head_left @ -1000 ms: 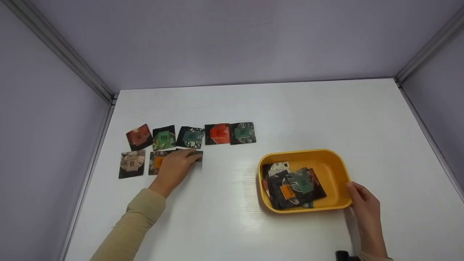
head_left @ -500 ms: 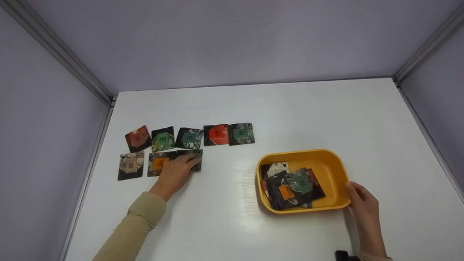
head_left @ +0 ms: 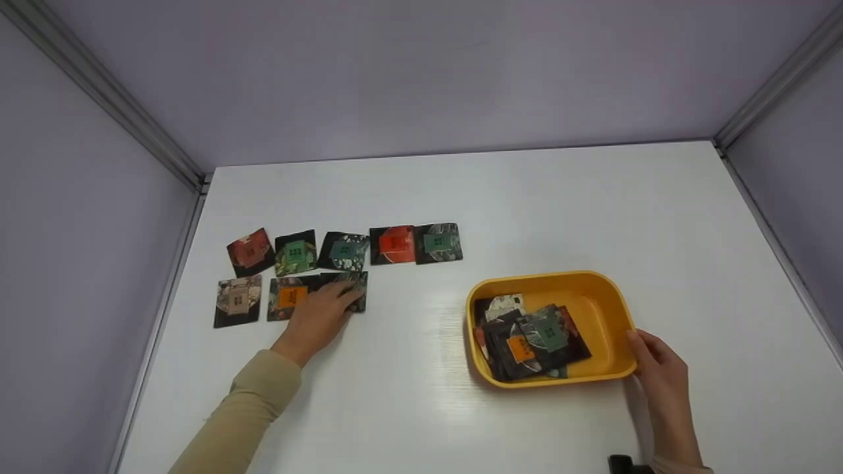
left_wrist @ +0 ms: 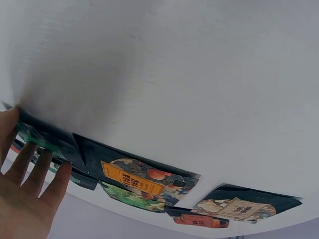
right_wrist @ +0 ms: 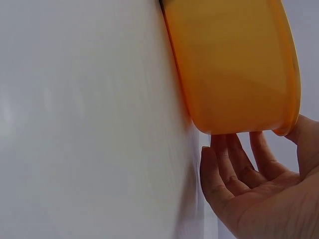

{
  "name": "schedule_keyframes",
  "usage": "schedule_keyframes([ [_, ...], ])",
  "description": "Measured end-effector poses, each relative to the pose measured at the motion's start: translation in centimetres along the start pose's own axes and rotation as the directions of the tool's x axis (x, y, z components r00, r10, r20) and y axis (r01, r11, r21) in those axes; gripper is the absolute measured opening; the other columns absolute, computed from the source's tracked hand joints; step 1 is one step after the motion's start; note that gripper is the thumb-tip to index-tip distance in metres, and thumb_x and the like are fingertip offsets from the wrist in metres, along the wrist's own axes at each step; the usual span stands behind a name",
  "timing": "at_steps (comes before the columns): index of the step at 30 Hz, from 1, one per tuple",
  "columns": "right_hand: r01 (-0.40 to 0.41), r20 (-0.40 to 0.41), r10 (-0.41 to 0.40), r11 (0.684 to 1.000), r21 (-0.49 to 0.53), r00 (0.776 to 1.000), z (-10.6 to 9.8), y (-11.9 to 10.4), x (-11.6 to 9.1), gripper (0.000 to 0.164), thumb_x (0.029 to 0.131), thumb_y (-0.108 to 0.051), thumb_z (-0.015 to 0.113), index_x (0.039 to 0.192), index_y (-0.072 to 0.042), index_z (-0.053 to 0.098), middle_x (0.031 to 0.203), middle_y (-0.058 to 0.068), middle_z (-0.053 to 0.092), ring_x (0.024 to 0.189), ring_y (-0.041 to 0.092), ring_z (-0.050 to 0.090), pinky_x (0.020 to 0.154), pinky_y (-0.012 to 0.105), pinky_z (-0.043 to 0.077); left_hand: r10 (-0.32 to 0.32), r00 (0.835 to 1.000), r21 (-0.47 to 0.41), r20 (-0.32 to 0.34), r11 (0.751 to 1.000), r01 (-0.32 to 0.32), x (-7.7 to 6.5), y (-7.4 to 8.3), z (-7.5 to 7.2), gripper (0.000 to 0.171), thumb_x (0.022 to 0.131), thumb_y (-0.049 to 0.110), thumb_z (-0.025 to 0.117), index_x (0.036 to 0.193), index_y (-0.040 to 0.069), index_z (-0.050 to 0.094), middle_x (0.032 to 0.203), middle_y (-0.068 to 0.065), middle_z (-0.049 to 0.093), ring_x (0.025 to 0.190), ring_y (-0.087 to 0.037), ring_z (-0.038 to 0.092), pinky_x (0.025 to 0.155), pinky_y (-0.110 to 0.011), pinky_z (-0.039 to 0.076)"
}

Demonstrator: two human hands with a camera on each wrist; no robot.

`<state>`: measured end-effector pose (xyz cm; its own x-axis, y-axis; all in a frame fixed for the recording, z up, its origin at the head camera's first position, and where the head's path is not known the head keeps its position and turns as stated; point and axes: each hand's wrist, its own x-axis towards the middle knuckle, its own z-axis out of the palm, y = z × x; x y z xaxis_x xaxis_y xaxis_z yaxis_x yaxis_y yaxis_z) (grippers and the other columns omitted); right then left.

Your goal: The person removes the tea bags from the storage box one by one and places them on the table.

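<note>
Evidently, the left hand (head_left: 315,319) has the end packet (head_left: 355,277) under its fingertips on the table (head_left: 421,421); its fingers are spread and nearly straight, resting on the packet rather than gripping it. Reading from that hand, with twelve at the far edge, the orange packet (head_left: 292,296) sits between ten and eleven, the pale packet (head_left: 238,301) between nine and ten, and the tray (head_left: 598,322) at three, well apart. The right hand (head_left: 660,368) pinches the tray's rim between three and four on the tray's own dial, and a heap (head_left: 533,342) of packets lies toward its nine o'clock side.

The step looks like squaring the end packet into line. Light, even pressure from several fingertips and small slides would serve best: its nine o'clock edge meets or slightly overlaps the orange packet, which lies uppermost being unclear, and the teal packet (head_left: 342,250) toward one is close enough to be pushed askew. Lifting the fingers straight up should avoid dragging it; the right hand need only steady the tray.
</note>
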<state>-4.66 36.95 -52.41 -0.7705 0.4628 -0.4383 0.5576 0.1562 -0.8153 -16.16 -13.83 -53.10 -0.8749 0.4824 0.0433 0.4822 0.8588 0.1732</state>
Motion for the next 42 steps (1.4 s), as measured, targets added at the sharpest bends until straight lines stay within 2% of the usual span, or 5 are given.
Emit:
schedule_keyframes([
  [11,-0.001,-0.004,0.001,1.000,-0.010,1.000,0.1,0.1,0.0,0.077,0.095,-0.058,0.052,0.148,-0.004,0.043,0.144,0.013,0.046,0.108,0.015,0.052,0.077,0.010,0.048,0.091,0.994,-0.037,0.064,0.995,-0.088,0.8,4.3,-1.8,0.038,0.088,0.008,0.075,0.125,0.010,0.066,0.134,-0.011,0.060,0.120,-0.029,0.059,0.099,-0.044,0.048],
  [18,-0.015,0.006,0.015,1.000,-0.016,1.000,0.1,0.0,-0.1,0.079,0.094,-0.060,0.051,0.149,-0.004,0.042,0.146,0.014,0.045,0.114,0.019,0.050,0.076,0.008,0.047,0.244,0.960,-0.058,0.139,0.970,-0.238,1.9,8.5,-3.4,0.032,0.094,0.011,0.069,0.125,0.015,0.066,0.129,-0.003,0.064,0.118,-0.022,0.060,0.100,-0.041,0.048],
  [26,-0.003,-0.015,0.003,1.000,-0.021,1.000,0.1,0.0,-0.1,0.077,0.094,-0.060,0.052,0.147,-0.004,0.045,0.142,0.012,0.048,0.108,0.016,0.052,0.076,0.009,0.048,0.510,0.848,-0.042,0.145,0.859,-0.510,3.9,13.4,-4.7,0.032,0.094,0.013,0.069,0.125,0.020,0.067,0.120,0.005,0.068,0.109,-0.013,0.063,0.094,-0.029,0.050],
  [35,-0.031,-0.014,0.031,0.999,-0.015,0.999,0.1,-0.1,0.1,0.082,0.092,-0.062,0.052,0.148,-0.004,0.042,0.145,0.014,0.045,0.114,0.021,0.049,0.075,0.008,0.047,0.639,0.721,0.068,0.270,0.734,-0.676,6.6,19.6,-5.2,0.029,0.099,0.021,0.062,0.129,0.023,0.065,0.125,0.007,0.066,0.111,-0.011,0.060,0.093,-0.025,0.047],
  [42,-0.047,0.002,0.048,0.999,-0.027,0.999,0.0,-0.2,0.1,0.082,0.092,-0.063,0.052,0.149,-0.005,0.042,0.147,0.014,0.044,0.115,0.021,0.048,0.075,0.008,0.047,0.676,0.674,0.155,0.297,0.662,-0.733,9.5,23.2,-4.8,0.023,0.101,0.024,0.060,0.123,0.024,0.068,0.116,0.008,0.068,0.101,-0.010,0.060,0.087,-0.023,0.048],
])
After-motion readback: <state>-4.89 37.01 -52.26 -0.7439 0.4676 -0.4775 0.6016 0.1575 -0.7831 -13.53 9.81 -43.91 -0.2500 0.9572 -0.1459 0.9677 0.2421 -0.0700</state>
